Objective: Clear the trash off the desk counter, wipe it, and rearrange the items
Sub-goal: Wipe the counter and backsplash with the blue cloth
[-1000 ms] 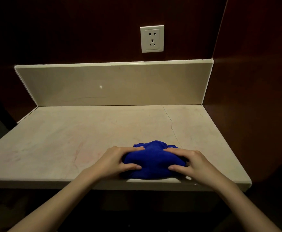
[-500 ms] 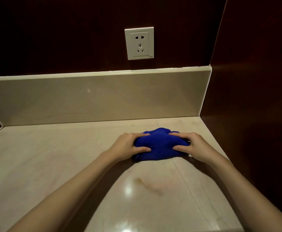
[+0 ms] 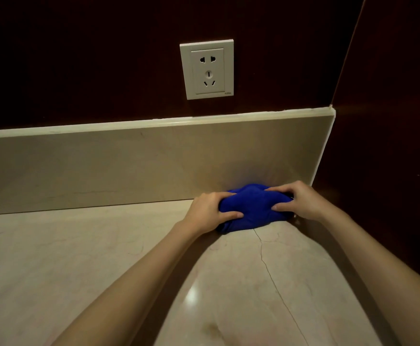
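Gripping: both bare hands hold one bunched, deep-blue cloth (image 3: 251, 208) against the far right corner of the counter.
Counter: pale beige marble-look slab (image 3: 79, 258), glossy, with a bright light reflection near the lower middle and a thin dark crack (image 3: 268, 270) running from under the cloth toward the near edge.
Cloth position: on the counter, touching the beige stone backsplash (image 3: 104, 168) at its far side, just beside the dark brown side panel (image 3: 391, 121) on the right.
Left hand (image 3: 210, 212): fingers curled over the cloth's left end, thumb lying along its front; clutching the fabric.
Right hand (image 3: 301, 202): fingers curled over the cloth's right end, thumb pressed into its front face; clutching the fabric.
Arms: both forearms bare, reaching forward from the lower edge of view, converging on the cloth.
Wall: dark brown panelling above the backsplash, carrying a white rectangular power socket (image 3: 207, 69), above and to the left of the cloth.
Surface marks: faint brownish smudge (image 3: 212, 328) on the counter near the lower edge, between the forearms.
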{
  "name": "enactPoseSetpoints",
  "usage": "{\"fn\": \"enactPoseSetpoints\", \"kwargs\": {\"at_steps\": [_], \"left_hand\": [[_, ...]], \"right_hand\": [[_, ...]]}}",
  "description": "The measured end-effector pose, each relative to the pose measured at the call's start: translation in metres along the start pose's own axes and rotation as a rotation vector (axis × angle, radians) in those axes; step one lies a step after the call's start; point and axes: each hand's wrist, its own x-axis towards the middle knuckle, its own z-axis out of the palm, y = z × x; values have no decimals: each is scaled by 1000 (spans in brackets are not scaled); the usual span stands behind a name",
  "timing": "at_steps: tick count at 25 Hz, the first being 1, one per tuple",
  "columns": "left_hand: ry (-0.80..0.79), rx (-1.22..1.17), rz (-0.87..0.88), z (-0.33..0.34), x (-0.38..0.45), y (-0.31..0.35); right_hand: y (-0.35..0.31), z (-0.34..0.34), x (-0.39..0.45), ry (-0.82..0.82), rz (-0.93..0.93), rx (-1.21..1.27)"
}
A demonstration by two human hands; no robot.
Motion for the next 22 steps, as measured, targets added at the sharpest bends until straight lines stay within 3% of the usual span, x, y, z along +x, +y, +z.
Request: {"fn": "enactPoseSetpoints", "kwargs": {"at_steps": [11, 22], "left_hand": [[-62, 60, 34, 4, -8, 21], [-143, 65, 69, 33, -60, 90]], "right_hand": [[-16, -15, -25, -73, 74, -170], [-11, -19, -127, -28, 224, -247]]}}
